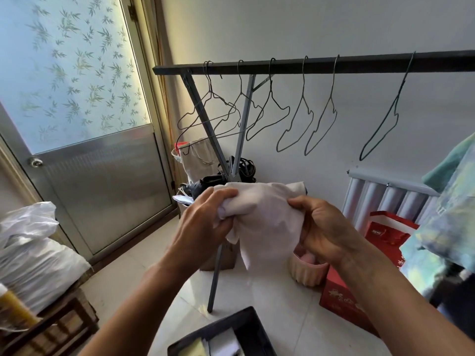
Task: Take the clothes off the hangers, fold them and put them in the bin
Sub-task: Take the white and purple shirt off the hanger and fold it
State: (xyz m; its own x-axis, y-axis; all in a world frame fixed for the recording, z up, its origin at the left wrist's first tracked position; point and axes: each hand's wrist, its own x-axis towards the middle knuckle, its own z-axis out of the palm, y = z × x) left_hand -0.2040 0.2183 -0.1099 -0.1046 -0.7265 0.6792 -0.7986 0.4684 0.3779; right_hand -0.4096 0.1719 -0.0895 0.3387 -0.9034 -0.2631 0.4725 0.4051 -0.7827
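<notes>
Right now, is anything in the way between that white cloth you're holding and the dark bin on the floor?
Nothing visible. Both the left hand and right hand grip the white cloth in open air; the dark bin sits open below, nearer the person. The rack leg stands beyond it.

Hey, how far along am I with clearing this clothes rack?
Mostly done: the wire hangers in view hang bare on the rail, and the black bin holds folded pieces. In hand: left hand and right hand grip a white garment, not yet folded flat. Left: fold it, bin it, then probably the blue-green garment at the right edge.
</notes>
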